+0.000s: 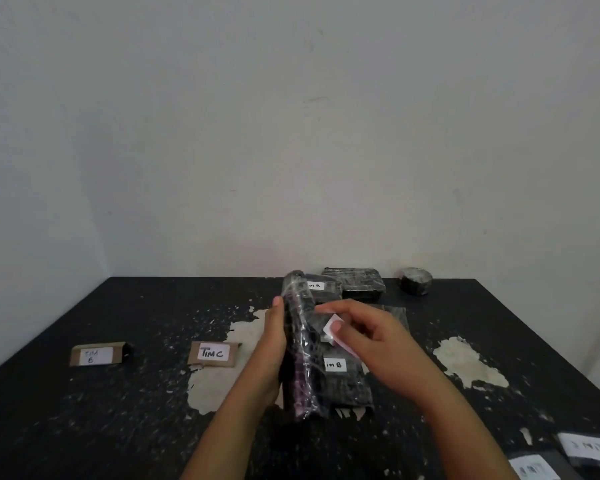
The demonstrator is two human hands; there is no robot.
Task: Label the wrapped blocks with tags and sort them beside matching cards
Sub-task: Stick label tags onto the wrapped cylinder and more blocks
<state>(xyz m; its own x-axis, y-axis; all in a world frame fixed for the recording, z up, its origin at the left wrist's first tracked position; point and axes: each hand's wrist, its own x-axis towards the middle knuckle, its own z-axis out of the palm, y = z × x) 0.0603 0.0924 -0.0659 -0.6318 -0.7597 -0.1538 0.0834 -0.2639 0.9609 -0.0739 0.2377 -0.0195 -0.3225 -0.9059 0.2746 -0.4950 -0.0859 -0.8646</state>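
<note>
At frame centre, my left hand (274,344) is gripping the wrapped block (300,355) upright while my right fingers (336,328) are pinching a tag (330,325); pressing it flat on smooth wrap should work best.

We see a table (84,410) set against a wall (291,133) behind it. Toward its left lie two cards side by side: the "TIM B" card (96,355) and, to its right, the "TIM C" card (214,353). Right of those, near the middle, the left hand (269,355) holds a wrapped block (300,344) upright on edge, with the right hand (371,336) just beside it, a small tag (331,325) between its fingers. Beneath that hand lies a tagged block (340,375). Behind them, by the far edge, lie another tagged block (321,289), an untagged block (357,282) and, further right, a tape roll (416,280). At the near right corner lie two tagged packs (582,452).
</note>
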